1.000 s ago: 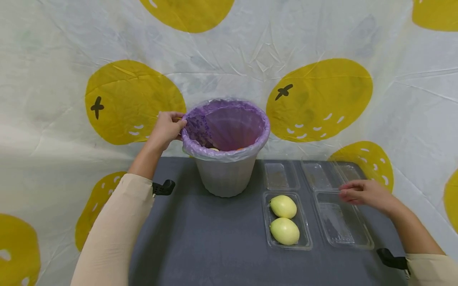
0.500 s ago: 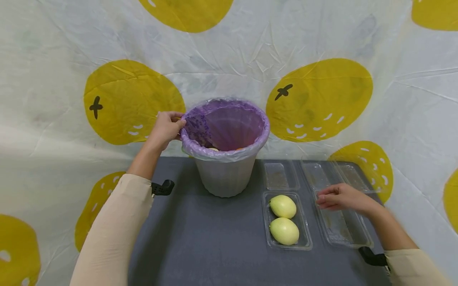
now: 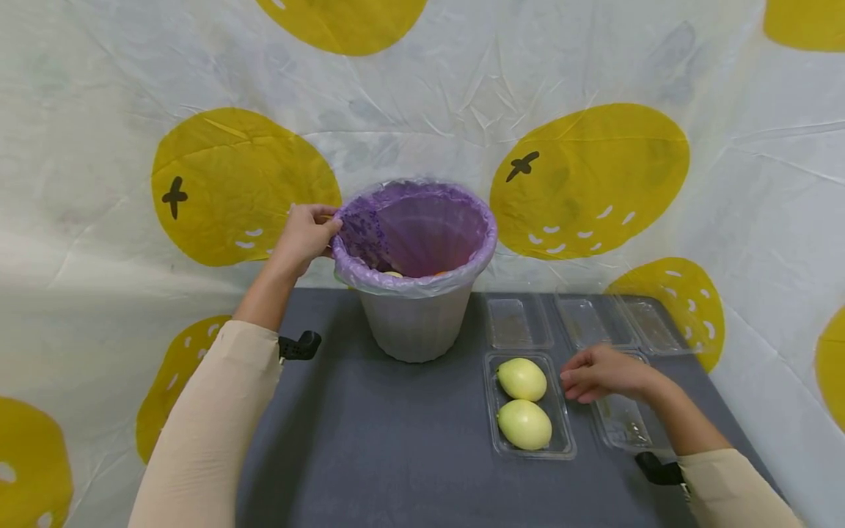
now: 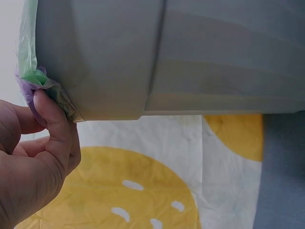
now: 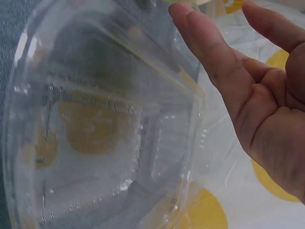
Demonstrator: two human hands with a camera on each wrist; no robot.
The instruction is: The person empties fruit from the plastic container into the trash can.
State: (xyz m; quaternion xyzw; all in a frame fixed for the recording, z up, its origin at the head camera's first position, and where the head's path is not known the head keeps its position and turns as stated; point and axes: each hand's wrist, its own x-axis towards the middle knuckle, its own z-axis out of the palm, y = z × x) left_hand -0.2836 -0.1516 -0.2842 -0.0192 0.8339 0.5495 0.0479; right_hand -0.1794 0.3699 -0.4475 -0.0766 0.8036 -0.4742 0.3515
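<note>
A pale grey bin [image 3: 412, 330] with a purple plastic liner [image 3: 432, 227] stands at the back of the table. My left hand [image 3: 304, 235] pinches its lined rim on the left side; the left wrist view shows thumb and fingers at the gathered liner [image 4: 35, 90]. My right hand [image 3: 614, 374] hovers over the left edge of a clear plastic tray [image 3: 630, 433], fingers relaxed, holding nothing. Just left of those fingertips, two pale yellow-green fruits [image 3: 521, 379] lie one behind the other in a second clear tray [image 3: 565, 449]. The bin's contents are mostly hidden below its front rim.
Three more clear containers [image 3: 518, 326] line the table's back right, beside the bin. Behind everything hangs a white sheet [image 3: 422, 88] printed with yellow fruit shapes. The dark grey table [image 3: 396, 440] ends in a right edge near my right forearm.
My right hand has moved left across the clear tray, toward the one with the fruits. My left hand stays on the bin's rim.
</note>
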